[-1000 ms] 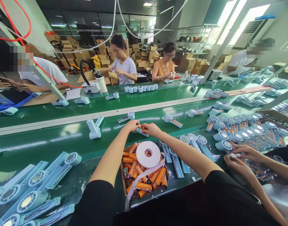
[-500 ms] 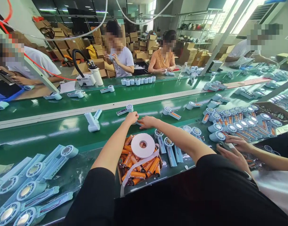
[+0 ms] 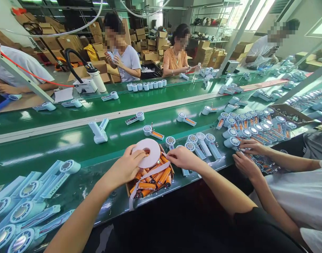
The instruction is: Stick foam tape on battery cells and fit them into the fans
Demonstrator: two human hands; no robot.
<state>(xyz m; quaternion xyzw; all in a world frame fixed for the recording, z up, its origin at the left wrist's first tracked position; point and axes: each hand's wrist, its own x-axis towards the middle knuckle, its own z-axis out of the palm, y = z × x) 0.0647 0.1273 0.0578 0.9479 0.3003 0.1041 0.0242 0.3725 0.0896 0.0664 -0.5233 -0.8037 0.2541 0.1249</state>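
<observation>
My left hand point(image 3: 129, 164) grips the left side of a roll of white tape point(image 3: 152, 144), its fingers at the core. Between the fingertips of my right hand point(image 3: 180, 157) is a strip of the tape, close to the roll's right edge. Below them stands a box point(image 3: 172, 173) of orange battery cells point(image 3: 147, 186), with a loose tape strip point(image 3: 148, 174) trailing across it. Just beyond the roll, a light blue handheld fan part point(image 3: 153, 132) with an orange cell in its handle lies on the green belt.
Fan parts point(image 3: 37, 196) are piled at the left on the bench. More fan parts point(image 3: 200, 144) lie right of the box. At the right, a co-worker's hands point(image 3: 246, 158) work beside rows of fan parts. Other people sit across the green conveyor belt point(image 3: 58, 140).
Both hands have drawn back from the fan part on the belt to the tape roll. My left hand has taken hold of the roll, my right hand its tape. The camera view has shifted.
</observation>
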